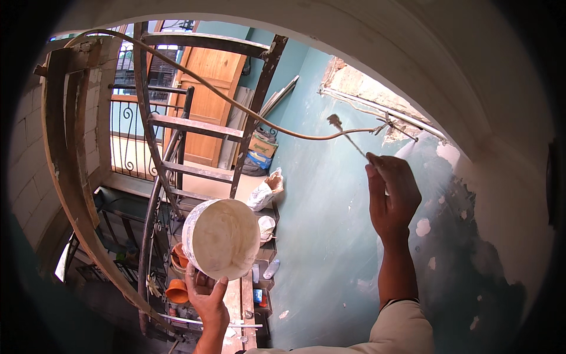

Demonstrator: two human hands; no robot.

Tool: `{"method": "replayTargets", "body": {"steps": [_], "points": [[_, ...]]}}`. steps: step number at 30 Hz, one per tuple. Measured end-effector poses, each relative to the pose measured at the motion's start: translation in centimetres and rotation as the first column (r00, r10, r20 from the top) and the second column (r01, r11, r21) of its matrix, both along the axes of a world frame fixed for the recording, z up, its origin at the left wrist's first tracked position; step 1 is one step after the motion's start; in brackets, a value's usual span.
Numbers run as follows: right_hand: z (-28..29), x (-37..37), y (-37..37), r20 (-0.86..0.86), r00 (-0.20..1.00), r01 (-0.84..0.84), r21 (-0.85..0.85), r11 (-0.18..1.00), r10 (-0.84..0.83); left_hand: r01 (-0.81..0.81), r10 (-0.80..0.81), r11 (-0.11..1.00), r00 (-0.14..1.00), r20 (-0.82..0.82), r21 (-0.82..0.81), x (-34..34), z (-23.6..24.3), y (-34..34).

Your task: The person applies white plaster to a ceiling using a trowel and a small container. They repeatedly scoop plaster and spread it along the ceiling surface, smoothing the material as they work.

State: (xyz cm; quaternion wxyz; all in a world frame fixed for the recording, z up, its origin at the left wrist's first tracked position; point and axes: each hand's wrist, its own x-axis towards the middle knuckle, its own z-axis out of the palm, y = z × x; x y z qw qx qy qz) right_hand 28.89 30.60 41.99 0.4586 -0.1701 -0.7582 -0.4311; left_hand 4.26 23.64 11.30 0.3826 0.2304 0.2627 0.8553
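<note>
A round white bucket (221, 239), tilted so that its inside shows, has pale residue smeared over its wall and bottom. My left hand (209, 295) is closed on its lower side, thumb by the rim and fingers underneath. Raised in front of the blue-green wall (330, 236), my right hand (394, 192) pinches one end of a thin, stick-like tool (352, 140). The tool's far end is a wider, dark grey piece; its exact kind is not clear. A brown cable (236, 106) runs past that end to a knot of wires by the wall.
A dark metal ladder (194, 127) rises at the left beside a curved wooden plank (62, 159). Below lie a plank walkway (239, 312), an orange pot (177, 291) and a white sack (265, 190). A pale pipe (383, 109) crosses exposed masonry under the ceiling arch.
</note>
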Motion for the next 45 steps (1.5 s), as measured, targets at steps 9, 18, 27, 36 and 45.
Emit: {"method": "replayTargets", "body": {"steps": [9, 18, 27, 36, 45], "points": [[15.1, 0.0, 2.5, -0.082, 0.997, 0.023, 0.166, 0.986, -0.010, 0.062, -0.058, 0.997, 0.995, 0.079, -0.054, 0.2, -2.1, -0.3], [14.1, 3.1, 3.2, -0.252, 0.957, 0.209, 0.242, 0.948, -0.147, 0.045, -0.042, 0.998, 0.996, 0.080, -0.048, -0.4, -2.7, -0.5], [10.4, -5.0, 5.1, -0.204, 0.958, 0.275, 0.467, 0.840, -0.200, 0.084, -0.078, 0.994, 0.994, 0.082, -0.070, 0.1, -1.7, -0.5], [10.8, 0.1, 3.2, -0.376, 0.887, 0.411, 0.377, 0.830, -0.268, 0.076, -0.068, 0.989, 0.995, 0.070, -0.126, 0.5, -1.6, -1.7], [12.1, 5.3, 1.0, -0.227, 0.970, 0.133, 0.210, 0.969, -0.084, 0.100, -0.095, 0.989, 0.994, 0.057, -0.106, 0.7, -1.6, -1.2]]}}
